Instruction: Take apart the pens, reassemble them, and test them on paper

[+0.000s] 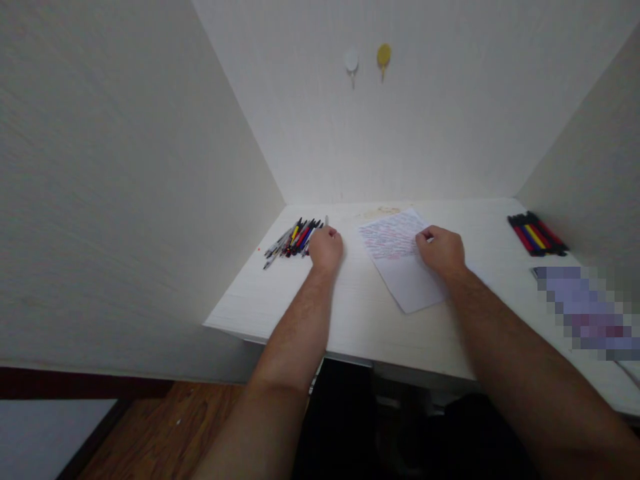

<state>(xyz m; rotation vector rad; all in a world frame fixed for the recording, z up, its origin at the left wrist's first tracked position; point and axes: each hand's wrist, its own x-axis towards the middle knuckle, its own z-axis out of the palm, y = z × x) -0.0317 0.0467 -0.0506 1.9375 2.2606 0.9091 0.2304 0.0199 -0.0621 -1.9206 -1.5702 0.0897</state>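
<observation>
My left hand [326, 249] is closed at the right edge of a heap of pens [300, 239]. A thin, pale pen [327, 220] sticks up from its fingers. The heap mixes clear, black, red, blue and yellow pens lying at a slant. Over the right side of a sheet of paper [400, 273] is my right hand [441, 249], its fingers pinched together. A small pale bit shows at those fingertips, too small to name. Rows of red and dark handwriting cover the upper part of the sheet, and its lower part is blank.
At the right of the white desk [365, 327] lies a row of black, red, yellow and blue markers [537, 233]. A blurred-out flat item [585, 310] is nearer me. Walls enclose the left, back and right. Two hooks [383, 57] are on the back wall.
</observation>
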